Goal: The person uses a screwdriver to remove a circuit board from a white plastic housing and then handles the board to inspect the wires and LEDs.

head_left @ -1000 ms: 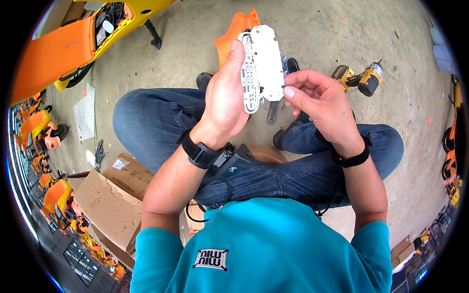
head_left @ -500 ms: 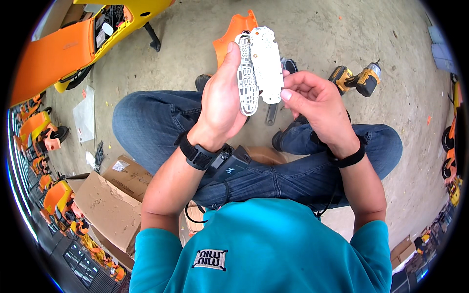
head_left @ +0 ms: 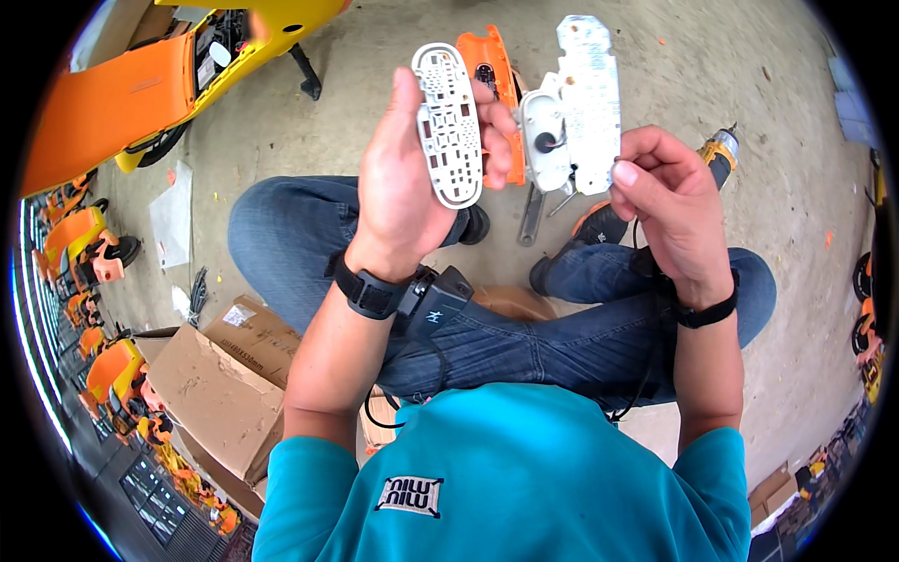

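My left hand (head_left: pixel 409 187) is closed around a white oval plate (head_left: pixel 451 140) pierced by many small cutouts, with the thumb along its left edge. Between the thumb and fingers of my right hand (head_left: pixel 670 192) is the lower edge of a white circuit board (head_left: pixel 592 103). A white oval housing (head_left: pixel 543 136) sits directly left of the board, and a short dark wire runs from its round hole toward the board. Just beyond my left fingertips lies an orange plastic cover (head_left: pixel 506 70), partly hidden by the housing. What supports the housing I cannot tell.
A wrench (head_left: pixel 531 215) lies on the floor between my feet. Right of my right hand is a yellow and black power drill (head_left: pixel 721 155). An orange and yellow vehicle (head_left: pixel 112 103) stands at upper left. Cardboard boxes (head_left: pixel 220 384) are beside my left arm.
The circuit board has moved right and away from the perforated plate, held by my right hand. The oval housing with its wire now shows between them. My left hand has shifted slightly left.
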Tool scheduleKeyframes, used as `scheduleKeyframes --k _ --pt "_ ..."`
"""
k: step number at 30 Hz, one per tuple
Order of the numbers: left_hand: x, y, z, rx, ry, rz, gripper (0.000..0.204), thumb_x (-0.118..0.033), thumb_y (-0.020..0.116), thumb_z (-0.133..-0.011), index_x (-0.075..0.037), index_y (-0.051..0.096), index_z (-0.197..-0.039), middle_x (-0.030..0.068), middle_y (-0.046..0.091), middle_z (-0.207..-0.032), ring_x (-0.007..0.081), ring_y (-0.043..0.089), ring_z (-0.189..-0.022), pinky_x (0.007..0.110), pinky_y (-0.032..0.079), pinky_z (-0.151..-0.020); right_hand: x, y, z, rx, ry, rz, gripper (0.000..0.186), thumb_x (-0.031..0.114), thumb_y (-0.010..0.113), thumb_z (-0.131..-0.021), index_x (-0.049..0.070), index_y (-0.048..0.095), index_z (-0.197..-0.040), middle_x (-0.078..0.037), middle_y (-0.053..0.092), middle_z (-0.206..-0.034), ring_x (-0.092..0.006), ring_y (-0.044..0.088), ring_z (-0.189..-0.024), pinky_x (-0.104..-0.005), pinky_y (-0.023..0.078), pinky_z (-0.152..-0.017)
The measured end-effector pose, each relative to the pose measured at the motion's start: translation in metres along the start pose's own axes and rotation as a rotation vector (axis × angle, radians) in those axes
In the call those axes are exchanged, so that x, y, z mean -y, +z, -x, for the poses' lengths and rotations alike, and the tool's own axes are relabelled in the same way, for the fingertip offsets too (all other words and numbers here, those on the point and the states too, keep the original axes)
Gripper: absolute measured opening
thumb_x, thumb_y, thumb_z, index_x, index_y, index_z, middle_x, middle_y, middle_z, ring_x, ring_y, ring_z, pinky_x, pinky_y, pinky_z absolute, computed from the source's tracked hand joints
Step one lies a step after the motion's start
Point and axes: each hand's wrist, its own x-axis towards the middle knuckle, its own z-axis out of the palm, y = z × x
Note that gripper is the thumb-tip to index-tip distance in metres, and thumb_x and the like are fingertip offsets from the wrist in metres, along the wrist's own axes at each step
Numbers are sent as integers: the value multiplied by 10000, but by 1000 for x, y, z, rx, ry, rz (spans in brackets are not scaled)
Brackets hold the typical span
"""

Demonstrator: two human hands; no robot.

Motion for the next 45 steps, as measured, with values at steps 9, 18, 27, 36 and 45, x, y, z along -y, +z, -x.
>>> scheduleKeyframes --k 9,18,27,36,45 --pt "3 9 1 37 87 -400 452 -371 435 -979 24 511 -1185 131 581 -1012 96 496 -596 235 419 -541 14 -8 5 0 -135 -23 148 63 629 -869 -20 585 -984 -33 601 -819 -68 509 -659 -199 412 -588" --pt "15 24 4 42 9 -417 276 -113 632 -888 -6 554 -1130 12 598 -812 64 546 -624 216 461 -543 3 4 7 68 -46 -47 173 79 637 -870 -7 588 -1012 -26 599 -837 -65 517 -677 -198 411 -586" --pt "7 27 13 8 1 -505 209 -127 661 -875 -2 593 -1029 12 623 -806 69 561 -634 214 466 -552 -4 11 7 151 3 -84 204 134 616 -898 5 582 -1052 -26 610 -883 -73 549 -747 -212 446 -642" --pt "-3 41 18 -115 267 -898 183 -147 672 -856 10 622 -935 32 624 -727 57 511 -589 201 406 -534 0 5 -3 -2 -205 244 385 144 637 -873 -8 521 -1207 -69 579 -1138 -95 535 -933 -236 466 -772" --pt "-2 51 18 -158 108 -797 150 -107 710 -834 -5 641 -920 3 639 -742 36 545 -624 190 427 -526 10 23 7 86 -378 534 671 146 741 -763 -8 422 -1333 -93 492 -1265 -156 497 -1079 -286 447 -854"
